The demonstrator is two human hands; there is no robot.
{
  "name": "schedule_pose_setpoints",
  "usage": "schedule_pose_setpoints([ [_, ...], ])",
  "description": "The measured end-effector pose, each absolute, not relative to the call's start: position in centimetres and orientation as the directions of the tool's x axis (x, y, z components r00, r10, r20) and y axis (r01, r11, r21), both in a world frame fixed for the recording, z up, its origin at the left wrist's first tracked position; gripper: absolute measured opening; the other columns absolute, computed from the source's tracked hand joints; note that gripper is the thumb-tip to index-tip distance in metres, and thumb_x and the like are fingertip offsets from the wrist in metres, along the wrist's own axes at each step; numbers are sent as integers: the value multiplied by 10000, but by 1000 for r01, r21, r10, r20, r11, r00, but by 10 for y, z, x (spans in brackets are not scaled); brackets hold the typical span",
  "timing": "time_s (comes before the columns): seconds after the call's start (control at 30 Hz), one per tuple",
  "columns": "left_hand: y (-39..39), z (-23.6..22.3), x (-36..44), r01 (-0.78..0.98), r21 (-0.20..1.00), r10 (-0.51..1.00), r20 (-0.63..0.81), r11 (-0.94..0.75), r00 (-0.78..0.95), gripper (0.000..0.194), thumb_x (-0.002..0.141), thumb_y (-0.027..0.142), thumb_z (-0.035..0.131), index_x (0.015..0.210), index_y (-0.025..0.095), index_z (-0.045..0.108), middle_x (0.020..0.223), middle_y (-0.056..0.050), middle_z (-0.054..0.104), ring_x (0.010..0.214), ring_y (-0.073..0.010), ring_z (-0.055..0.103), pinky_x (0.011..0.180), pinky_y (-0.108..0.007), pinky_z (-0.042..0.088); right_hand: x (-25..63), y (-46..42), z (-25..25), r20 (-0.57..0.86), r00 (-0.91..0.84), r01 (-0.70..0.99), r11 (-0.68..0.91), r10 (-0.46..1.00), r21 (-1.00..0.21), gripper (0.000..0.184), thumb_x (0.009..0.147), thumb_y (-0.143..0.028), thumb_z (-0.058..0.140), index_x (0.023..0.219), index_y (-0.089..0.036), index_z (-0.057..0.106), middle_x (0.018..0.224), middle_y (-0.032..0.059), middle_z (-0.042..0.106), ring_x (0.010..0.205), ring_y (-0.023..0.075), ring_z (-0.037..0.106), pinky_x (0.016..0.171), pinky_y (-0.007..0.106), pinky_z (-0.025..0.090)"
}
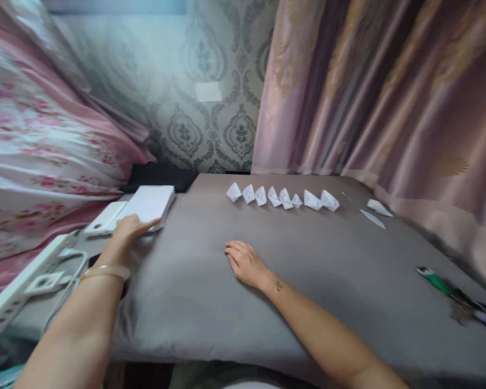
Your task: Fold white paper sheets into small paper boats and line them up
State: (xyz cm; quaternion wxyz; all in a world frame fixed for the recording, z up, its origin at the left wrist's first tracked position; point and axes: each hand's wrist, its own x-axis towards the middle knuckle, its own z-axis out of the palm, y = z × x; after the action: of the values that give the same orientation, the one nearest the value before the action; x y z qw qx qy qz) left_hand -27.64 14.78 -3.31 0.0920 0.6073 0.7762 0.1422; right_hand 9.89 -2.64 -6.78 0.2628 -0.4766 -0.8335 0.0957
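My left hand [130, 230] reaches to the left and its fingertips rest on the near edge of a stack of white paper sheets [149, 203]. A pale bangle sits on that wrist. Palm down, my right hand [245, 263] lies flat on the grey padded surface [308, 270] near its middle and holds nothing. A row of several small folded white paper shapes [282, 198] runs along the far side of the surface. Two flat paper pieces [376, 212] lie to the right of that row.
A white power strip [28, 281] with a cable lies at the left edge. Black cloth [160, 176] sits behind the paper stack. A green-handled tool and keys [449, 289] lie at the right. Pink curtains hang behind; floral bedding is on the left.
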Motion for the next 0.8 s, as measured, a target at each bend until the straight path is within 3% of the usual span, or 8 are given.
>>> schedule_pose_setpoints([
  [0.07,146,-28,-271,921,235,950,-53,311,-307,672,551,750,628,752,108,616,1031,-332,640,1072,-496,577,823,-517,470,99,-24,-70,357,-409,735,535,840,-417,303,929,-154,434,1113,-164,674,1240,100,644,1181,203,544,1018,371,422],
  [0.27,150,-24,-267,928,207,950,-97,310,-296,747,527,754,627,872,92,647,1075,-313,652,1062,-468,590,808,-472,473,99,-22,-70,363,-417,724,546,833,-421,308,939,-160,421,1109,-182,677,1233,99,646,1181,203,548,1012,380,433],
  [0.6,160,-34,-279,941,205,961,-124,269,-247,827,617,775,524,1046,74,621,1129,-310,637,1046,-442,619,778,-441,481,98,-24,-68,350,-411,737,533,842,-416,309,931,-149,426,1111,-174,676,1246,91,643,1189,202,545,1021,371,428],
  [0.8,157,-21,-278,928,261,964,-82,265,-252,716,612,674,622,1021,86,640,1107,-266,662,1090,-413,609,822,-431,490,98,-25,-69,356,-409,741,534,840,-407,312,930,-148,423,1110,-162,677,1250,95,642,1187,209,545,1017,372,432],
])
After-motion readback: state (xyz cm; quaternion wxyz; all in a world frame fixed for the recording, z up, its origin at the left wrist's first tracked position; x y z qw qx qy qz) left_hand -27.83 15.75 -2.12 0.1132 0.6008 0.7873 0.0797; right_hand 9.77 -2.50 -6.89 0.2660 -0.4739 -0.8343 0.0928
